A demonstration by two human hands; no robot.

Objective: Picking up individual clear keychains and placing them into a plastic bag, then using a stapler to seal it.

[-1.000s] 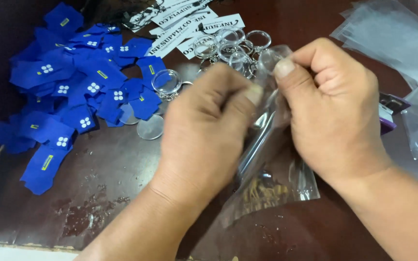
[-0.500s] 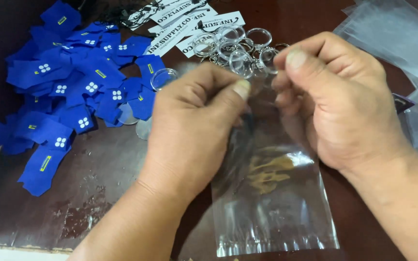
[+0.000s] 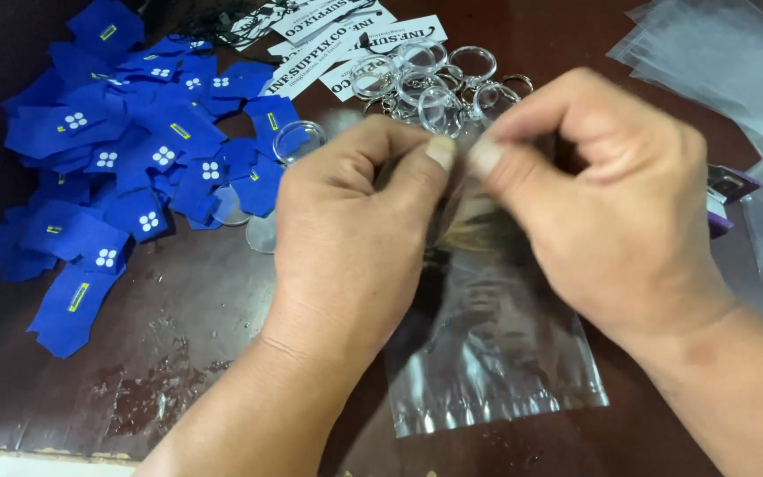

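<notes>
Both hands (image 3: 487,212) pinching clear bag (image 3: 496,353)

A clear plastic bag (image 3: 487,344) is pinched at centre; blue labels (image 3: 125,168) at nine o'clock, white labels (image 3: 346,44) at twelve, clear bags (image 3: 726,62) at two.

Left hand (image 3: 346,230): enters from the lower left of the frame, forearm rising diagonally toward the centre. Back of hand faces the camera. Fingers curled inward, thumb extended to the right and pressed against the forefinger in a pinch near the upper centre.

Right hand (image 3: 611,212): enters from the lower right, forearm angled up toward the centre. Back of hand up, knuckles raised, fingers bent. Thumb points left, closed in a pinch.

Both thumb tips nearly meet at upper centre. Wrists held straight, well apart.
</notes>
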